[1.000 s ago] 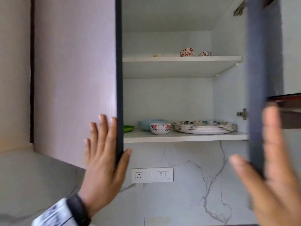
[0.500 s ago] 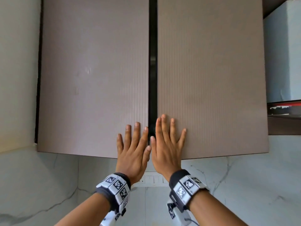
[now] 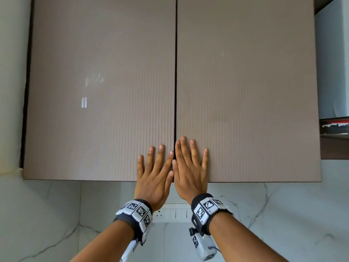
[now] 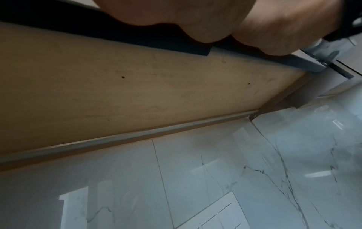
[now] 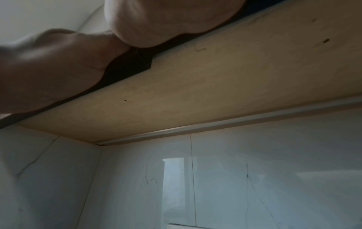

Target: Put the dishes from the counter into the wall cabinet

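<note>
The wall cabinet has two taupe ribbed doors, the left door (image 3: 102,87) and the right door (image 3: 247,87), both closed with a thin dark seam between them. My left hand (image 3: 154,174) lies flat with straight fingers on the lower inner corner of the left door. My right hand (image 3: 188,169) lies flat on the lower inner corner of the right door. Both hands hold nothing. The dishes are hidden behind the doors. In the wrist views the cabinet's pale wooden underside (image 4: 137,96) (image 5: 215,86) shows below my palms.
A marble-veined tiled wall (image 3: 283,214) runs under the cabinet, with a white switch panel (image 3: 170,213) between my wrists. A side wall (image 3: 11,91) stands at the left. A white appliance or unit (image 3: 332,63) sits to the right of the cabinet.
A second ago both doors stood open with plates and bowls on the shelves. Both hands pushed the doors shut, and the remaining gap between the doors has since narrowed to a seam.
</note>
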Motion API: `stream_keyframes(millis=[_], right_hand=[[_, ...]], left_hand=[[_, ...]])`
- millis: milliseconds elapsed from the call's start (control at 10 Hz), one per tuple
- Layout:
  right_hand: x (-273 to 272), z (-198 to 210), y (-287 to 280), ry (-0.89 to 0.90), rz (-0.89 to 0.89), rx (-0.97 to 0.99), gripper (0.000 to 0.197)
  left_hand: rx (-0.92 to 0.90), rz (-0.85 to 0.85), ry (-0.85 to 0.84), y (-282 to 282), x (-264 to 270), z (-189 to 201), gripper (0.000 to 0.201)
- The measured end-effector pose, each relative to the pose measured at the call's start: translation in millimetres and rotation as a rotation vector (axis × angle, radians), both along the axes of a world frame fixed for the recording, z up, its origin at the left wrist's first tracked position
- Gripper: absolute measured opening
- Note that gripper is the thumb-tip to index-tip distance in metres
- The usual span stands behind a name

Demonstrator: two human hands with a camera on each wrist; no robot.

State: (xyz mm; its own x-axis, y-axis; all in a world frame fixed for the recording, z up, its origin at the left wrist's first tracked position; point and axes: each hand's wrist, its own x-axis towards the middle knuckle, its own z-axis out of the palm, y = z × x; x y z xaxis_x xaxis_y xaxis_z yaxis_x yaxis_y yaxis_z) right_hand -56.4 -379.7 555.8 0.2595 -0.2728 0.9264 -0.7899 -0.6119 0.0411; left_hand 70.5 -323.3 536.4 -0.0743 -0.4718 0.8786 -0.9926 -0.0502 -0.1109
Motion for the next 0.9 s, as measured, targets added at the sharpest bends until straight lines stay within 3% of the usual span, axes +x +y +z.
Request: stream_keyframes(millis=[400, 700, 800, 900], right_hand=[[2, -1, -2, 0.01, -0.061, -0.014, 0.059], [-14, 7, 14, 0.158, -0.077, 0.118, 0.063], [-29, 21, 31, 0.229, 0.051, 0.237, 0.062], [-55, 20, 52, 0.188, 0.324, 0.423, 0.058]], left_hand=[[0.043, 0.034, -0.055, -9, 7, -2, 0.06], [0.179, 0.03, -0.035, 20, 2, -8, 0.077], [0.296, 0.018, -0.014, 36, 2, -10, 0.076], [0.405, -0.069, 0.078, 58, 3, -39, 0.074]])
